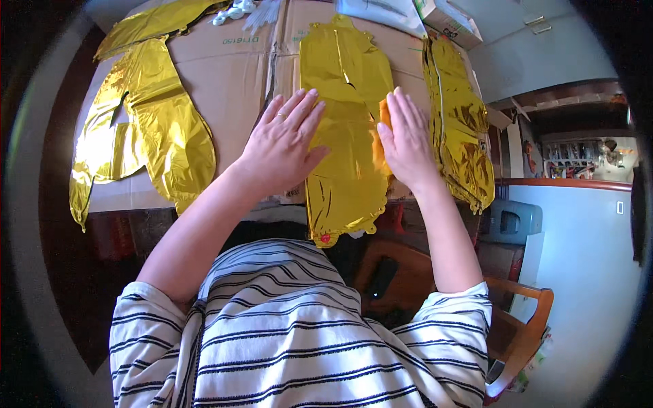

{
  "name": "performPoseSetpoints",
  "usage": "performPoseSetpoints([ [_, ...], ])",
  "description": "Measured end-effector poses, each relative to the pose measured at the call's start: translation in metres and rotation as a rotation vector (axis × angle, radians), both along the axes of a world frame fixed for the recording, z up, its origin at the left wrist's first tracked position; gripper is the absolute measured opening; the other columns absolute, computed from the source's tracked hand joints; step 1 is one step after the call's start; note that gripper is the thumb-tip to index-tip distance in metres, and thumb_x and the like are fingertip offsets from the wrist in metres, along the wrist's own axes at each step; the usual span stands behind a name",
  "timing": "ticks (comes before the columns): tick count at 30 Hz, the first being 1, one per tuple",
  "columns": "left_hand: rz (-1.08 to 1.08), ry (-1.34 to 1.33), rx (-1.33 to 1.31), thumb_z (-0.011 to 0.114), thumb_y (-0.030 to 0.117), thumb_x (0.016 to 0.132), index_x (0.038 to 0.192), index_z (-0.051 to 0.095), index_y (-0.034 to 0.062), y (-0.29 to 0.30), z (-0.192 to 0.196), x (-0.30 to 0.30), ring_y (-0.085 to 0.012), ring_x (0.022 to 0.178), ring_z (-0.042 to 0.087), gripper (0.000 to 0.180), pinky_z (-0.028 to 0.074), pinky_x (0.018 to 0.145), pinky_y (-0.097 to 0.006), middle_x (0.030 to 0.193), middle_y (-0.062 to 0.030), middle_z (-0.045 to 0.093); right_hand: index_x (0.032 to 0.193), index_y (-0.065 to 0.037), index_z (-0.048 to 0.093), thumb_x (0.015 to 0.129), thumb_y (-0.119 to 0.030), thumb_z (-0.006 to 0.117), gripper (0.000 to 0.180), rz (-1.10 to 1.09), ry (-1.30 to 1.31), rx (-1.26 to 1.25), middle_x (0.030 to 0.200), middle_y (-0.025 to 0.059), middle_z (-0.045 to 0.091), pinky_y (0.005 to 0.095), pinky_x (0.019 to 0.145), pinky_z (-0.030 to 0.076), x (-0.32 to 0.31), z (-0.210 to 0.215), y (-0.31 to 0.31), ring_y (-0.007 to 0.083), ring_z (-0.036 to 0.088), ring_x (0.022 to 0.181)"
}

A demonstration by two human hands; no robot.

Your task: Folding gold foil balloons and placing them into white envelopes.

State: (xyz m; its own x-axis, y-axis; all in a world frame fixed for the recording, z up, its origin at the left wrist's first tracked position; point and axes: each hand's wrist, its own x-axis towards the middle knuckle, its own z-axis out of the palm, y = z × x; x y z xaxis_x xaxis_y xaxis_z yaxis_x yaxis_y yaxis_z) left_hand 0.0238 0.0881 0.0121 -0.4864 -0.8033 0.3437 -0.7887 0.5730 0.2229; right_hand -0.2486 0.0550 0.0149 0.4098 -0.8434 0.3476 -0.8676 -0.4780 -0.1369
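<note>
A flat, shiny gold foil balloon [347, 136] lies lengthwise in front of me, with small tabs along its rim and a short slit-like opening near its upper middle. My left hand [282, 143] rests at its left edge, fingers straight and pointing away from me. At the right edge is my right hand [409, 143], turned partly on its side with the fingers extended; an orange glow, which looks like a reflection, shows on the foil beside it. Neither hand grips anything. The balloon's near end hangs past the edge of the cardboard [224, 88].
More gold foil pieces lie at the left [160, 109], far left [149, 24] and right [459, 115]. Small white items [235, 10], a clear plastic bag [384, 13] and a white box [452, 20] sit at the back. A wooden chair [537, 299] and blue-grey stool [513, 219] stand right.
</note>
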Motion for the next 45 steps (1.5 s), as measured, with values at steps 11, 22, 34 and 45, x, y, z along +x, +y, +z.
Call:
performPoseSetpoints([
  [11,0.038,-0.043,0.037,0.058,0.044,0.096,0.151,0.034,-0.0015,-0.010,-0.012,-0.001,-0.0344,0.148,0.029,0.075,0.022,0.121,-0.050,0.159,-0.0207,0.032,0.149,0.001,0.039,0.104,-0.034,0.045,0.057,-0.019,0.001,0.106,0.157,0.0224,0.036,0.0504,0.120,0.023,-0.004,-0.016,0.002,0.0373,0.034,0.146],
  [22,0.029,0.050,0.005,0.056,0.045,0.097,0.150,0.036,-0.0006,-0.015,-0.008,0.001,-0.0344,0.148,0.030,0.073,0.022,0.121,-0.049,0.157,-0.0209,0.034,0.143,0.002,0.047,0.103,-0.029,0.047,0.050,-0.042,-0.106,0.127,0.152,0.0222,0.044,0.0514,0.119,0.024,-0.006,0.009,-0.019,0.0358,0.040,0.142],
  [34,0.139,-0.169,0.024,0.046,0.059,0.098,0.152,0.034,-0.0008,-0.063,-0.012,0.009,-0.0320,0.151,0.024,0.082,0.015,0.123,-0.050,0.160,-0.0188,0.031,0.151,-0.002,0.037,0.104,-0.045,0.042,0.064,0.060,0.033,0.116,0.160,0.0188,0.032,0.0491,0.122,0.018,0.001,-0.016,-0.059,0.0350,0.029,0.148],
  [45,0.118,-0.169,0.027,0.052,0.062,0.095,0.156,0.025,0.0034,-0.063,-0.016,0.012,-0.0302,0.152,0.019,0.089,0.014,0.124,-0.051,0.163,-0.0158,0.026,0.154,-0.004,0.032,0.104,-0.049,0.039,0.067,0.011,-0.031,0.151,0.161,0.0184,0.029,0.0500,0.123,0.015,-0.023,-0.004,-0.050,0.0340,0.026,0.150],
])
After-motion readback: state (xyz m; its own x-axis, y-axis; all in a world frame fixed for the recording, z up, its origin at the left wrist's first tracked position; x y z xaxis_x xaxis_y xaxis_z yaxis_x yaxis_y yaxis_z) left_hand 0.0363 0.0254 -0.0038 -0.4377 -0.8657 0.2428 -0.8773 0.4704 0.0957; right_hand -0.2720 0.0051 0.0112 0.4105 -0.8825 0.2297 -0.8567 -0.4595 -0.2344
